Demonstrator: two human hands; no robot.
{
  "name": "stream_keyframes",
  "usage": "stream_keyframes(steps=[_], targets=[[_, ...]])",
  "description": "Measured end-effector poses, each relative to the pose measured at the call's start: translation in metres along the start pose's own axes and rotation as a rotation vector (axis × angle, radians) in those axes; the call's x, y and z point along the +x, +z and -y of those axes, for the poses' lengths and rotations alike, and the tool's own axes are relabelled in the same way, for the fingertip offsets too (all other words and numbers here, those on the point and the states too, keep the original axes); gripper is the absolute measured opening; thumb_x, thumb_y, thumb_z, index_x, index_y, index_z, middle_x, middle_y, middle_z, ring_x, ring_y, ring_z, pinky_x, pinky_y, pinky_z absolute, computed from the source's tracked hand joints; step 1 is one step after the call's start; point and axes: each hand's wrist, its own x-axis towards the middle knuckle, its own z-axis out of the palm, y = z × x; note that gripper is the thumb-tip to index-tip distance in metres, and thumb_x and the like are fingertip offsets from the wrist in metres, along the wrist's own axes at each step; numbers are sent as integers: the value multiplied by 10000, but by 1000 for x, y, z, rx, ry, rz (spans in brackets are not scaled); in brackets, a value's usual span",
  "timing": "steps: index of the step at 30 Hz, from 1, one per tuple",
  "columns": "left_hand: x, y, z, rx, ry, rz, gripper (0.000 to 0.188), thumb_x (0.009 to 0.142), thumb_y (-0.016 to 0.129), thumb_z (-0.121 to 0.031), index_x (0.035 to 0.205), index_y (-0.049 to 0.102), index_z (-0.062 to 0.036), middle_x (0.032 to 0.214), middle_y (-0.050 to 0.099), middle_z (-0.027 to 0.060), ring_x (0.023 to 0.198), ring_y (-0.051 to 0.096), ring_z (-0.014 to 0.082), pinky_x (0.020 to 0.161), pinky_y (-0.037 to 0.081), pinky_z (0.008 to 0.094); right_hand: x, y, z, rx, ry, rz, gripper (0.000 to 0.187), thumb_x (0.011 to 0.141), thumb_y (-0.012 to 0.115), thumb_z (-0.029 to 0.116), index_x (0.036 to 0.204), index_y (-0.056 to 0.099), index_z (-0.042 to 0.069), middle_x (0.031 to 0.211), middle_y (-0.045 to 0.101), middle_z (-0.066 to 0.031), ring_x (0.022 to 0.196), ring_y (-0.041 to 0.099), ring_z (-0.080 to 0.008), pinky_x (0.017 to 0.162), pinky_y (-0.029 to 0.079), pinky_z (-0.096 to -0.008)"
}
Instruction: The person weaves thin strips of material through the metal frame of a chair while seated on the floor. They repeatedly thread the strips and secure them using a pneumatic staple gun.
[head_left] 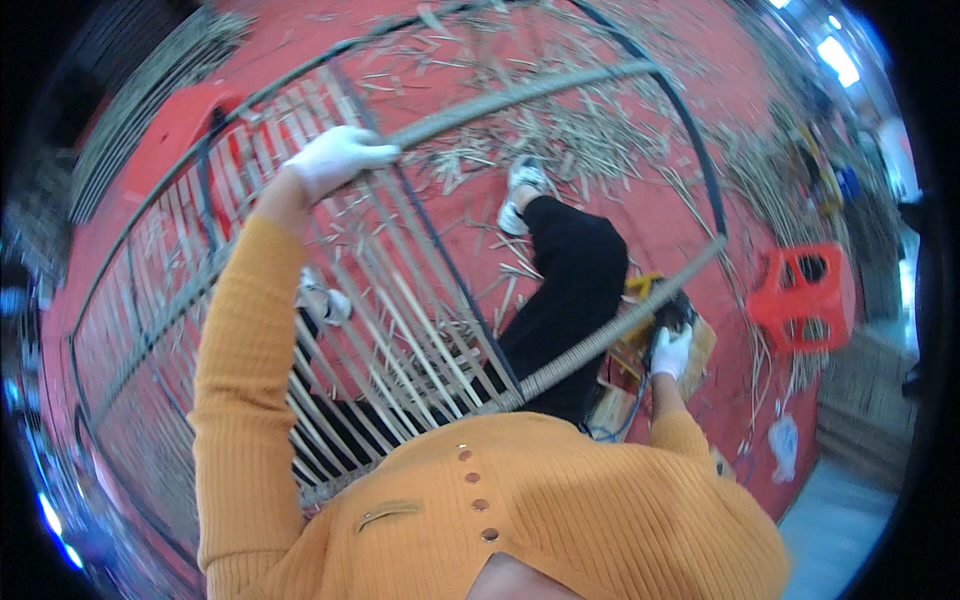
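A large frame (560, 90) of wrapped poles and dark rods leans across my lap, and its left part is filled with thin parallel slats (400, 290). My left hand (340, 160), in a white glove, is closed over a wrapped rail at the edge of the slatted part. At the right, beyond the frame's near pole (625, 322), my right hand (671, 352), also gloved, is closed on a dark tool (673, 312). The tool is partly hidden by the hand, and its exact kind is unclear. Yellow parts (640, 287) and a wooden block (702, 348) lie beside it.
Cut strips (580, 150) litter the red floor. A red plastic stool (802, 297) stands at the right near a clear plastic bag (784, 445). Bundled sticks (150, 100) lie at the far left, with more at the right. My legs (570, 260) are beneath the frame.
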Motion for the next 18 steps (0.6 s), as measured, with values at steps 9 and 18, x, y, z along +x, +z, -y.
stream_keyframes(steps=[9, 18], targets=[[8, 19, -5, -88, 187, -409, 332, 792, 778, -344, 906, 725, -37, 819, 717, 102, 794, 693, 206, 764, 541, 336, 29, -31, 28, 176, 215, 149, 385, 747, 679, 156, 1113, 624, 50, 908, 685, -160, 816, 677, -337, 792, 557, -442], [14, 8, 3, -104, 203, -395, 278, 860, 714, -321, 941, 752, -58, 800, 700, 126, 725, 663, 236, 713, 516, 362, -77, -209, 198, 826, -9, 458, 138, 797, 576, 50, 663, 548, 62, 545, 500, -44, 436, 487, -172, 445, 431, -311]])
